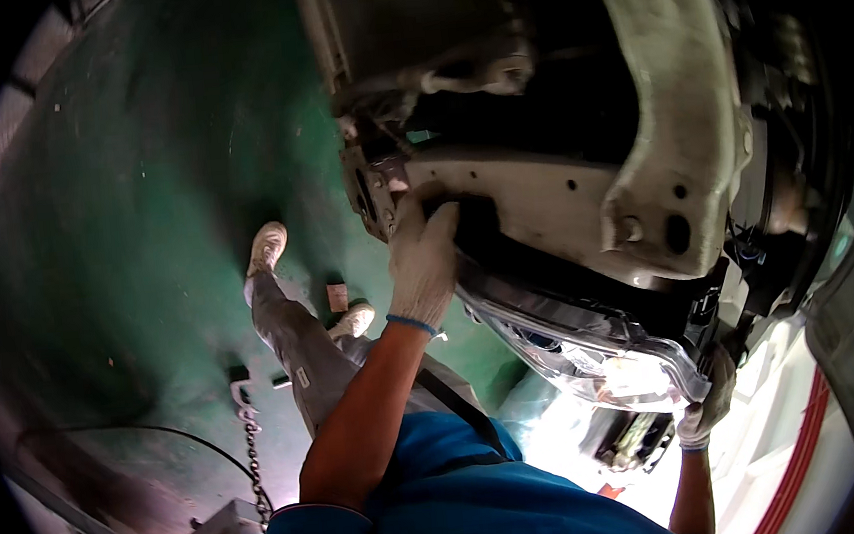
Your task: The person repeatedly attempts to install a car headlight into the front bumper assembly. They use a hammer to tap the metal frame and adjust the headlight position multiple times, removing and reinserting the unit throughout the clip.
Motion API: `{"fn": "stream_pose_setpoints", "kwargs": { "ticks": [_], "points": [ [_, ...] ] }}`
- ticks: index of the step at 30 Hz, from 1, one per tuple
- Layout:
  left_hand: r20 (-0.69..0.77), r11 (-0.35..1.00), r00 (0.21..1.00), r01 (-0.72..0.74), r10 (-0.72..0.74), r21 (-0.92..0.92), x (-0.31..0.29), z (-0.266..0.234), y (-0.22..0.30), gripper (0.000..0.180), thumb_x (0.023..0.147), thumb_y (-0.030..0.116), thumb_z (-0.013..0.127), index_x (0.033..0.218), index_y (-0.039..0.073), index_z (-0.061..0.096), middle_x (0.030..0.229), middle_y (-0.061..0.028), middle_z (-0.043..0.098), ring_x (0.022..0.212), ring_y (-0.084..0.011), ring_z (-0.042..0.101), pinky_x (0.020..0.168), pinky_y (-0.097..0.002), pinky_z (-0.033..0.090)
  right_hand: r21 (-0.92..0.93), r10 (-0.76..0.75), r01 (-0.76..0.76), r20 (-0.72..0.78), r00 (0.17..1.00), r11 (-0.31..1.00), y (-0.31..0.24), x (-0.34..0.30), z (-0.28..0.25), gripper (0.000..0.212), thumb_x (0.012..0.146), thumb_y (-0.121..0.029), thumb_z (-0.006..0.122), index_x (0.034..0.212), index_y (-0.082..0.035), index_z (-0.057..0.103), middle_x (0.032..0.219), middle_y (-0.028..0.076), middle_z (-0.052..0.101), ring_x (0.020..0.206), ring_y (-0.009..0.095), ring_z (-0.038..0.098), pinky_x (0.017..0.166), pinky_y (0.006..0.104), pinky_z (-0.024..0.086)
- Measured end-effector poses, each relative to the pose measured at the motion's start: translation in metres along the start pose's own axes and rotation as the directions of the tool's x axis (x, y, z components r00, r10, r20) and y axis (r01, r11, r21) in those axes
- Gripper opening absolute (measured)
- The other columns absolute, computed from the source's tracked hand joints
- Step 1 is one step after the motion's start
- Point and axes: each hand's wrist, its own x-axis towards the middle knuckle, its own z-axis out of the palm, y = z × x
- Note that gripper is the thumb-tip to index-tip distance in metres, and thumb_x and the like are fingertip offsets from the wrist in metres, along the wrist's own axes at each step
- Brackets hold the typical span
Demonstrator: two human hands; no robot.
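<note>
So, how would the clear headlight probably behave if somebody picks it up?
The headlight is probably stiff, because its moulded shell looks rigid. Its glossy clear cover may feel slippery and could scratch. Its long, curved shape might let it rock.

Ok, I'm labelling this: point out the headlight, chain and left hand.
Headlight (590, 351): head view, on its clear lens.
Chain (252, 443): head view, on its links.
Left hand (421, 260): head view, on its gloved back.

Green floor (164, 237), scuffed and dim in patches — harsh white light (560, 432) glaring lower right.
</note>
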Motion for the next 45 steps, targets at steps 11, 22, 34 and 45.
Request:
{"fn": "stream_pose_setpoints", "kwargs": {
  "ticks": [11, 22, 34, 45],
  "points": [
    [0.102, 0.764, 0.953, -0.291, 0.286, 0.576, -0.004, -0.007, -0.003, 0.029, 0.099, 0.003, 0.054, 0.127, 0.006, 0.061, 0.132, -0.0159, 0.06, 0.115, -0.0319, 0.062, 0.096, -0.0373, 0.053, 0.011, 0.042, -0.041, -0.066, 0.997, 0.999, 0.002, -0.007, 0.002, 0.064, 0.108, -0.046, 0.028, 0.125, 0.005, 0.064, 0.123, 0.025, 0.067, 0.112, 0.044, 0.063, 0.104, 0.0559, 0.046],
    [-0.078, 0.788, 0.842, -0.461, 0.534, 0.408, -0.053, -0.016, 0.052, 0.032, 0.101, 0.015, 0.056, 0.126, -0.006, 0.059, 0.129, -0.0192, 0.061, 0.116, -0.0313, 0.062, 0.103, -0.0383, 0.049, 0.063, 0.034, -0.022, -0.194, 0.98, 0.998, -0.003, 0.009, 0.002, 0.052, 0.106, -0.039, 0.037, 0.114, 0.0, 0.069, 0.113, 0.019, 0.071, 0.107, 0.037, 0.068, 0.102, 0.0518, 0.048],
    [0.987, -0.245, -0.159, -0.958, 0.028, -0.148, -0.164, 0.172, 0.144, 0.067, 0.093, 0.049, 0.067, 0.14, 0.004, 0.056, 0.139, -0.0228, 0.055, 0.126, -0.0421, 0.057, 0.111, -0.056, 0.044, 0.192, 0.102, -0.02, -0.429, 0.898, 0.981, 0.012, 0.005, -0.003, 0.03, 0.076, -0.021, 0.07, 0.1, -0.005, 0.073, 0.098, 0.012, 0.072, 0.096, 0.029, 0.071, 0.095, 0.0473, 0.053],
    [0.926, -0.4, -0.192, -0.859, -0.326, -0.319, -0.204, 0.264, 0.06, 0.104, 0.087, 0.071, 0.062, 0.144, -0.014, 0.038, 0.144, -0.0363, 0.046, 0.131, -0.0507, 0.05, 0.111, -0.0562, 0.042, 0.449, 0.484, -0.193, -0.739, 0.468, 0.873, -0.001, -0.029, 0.033, 0.034, 0.075, -0.013, 0.079, 0.107, -0.004, 0.072, 0.107, 0.013, 0.07, 0.101, 0.032, 0.068, 0.098, 0.0498, 0.052]
  ]
}}
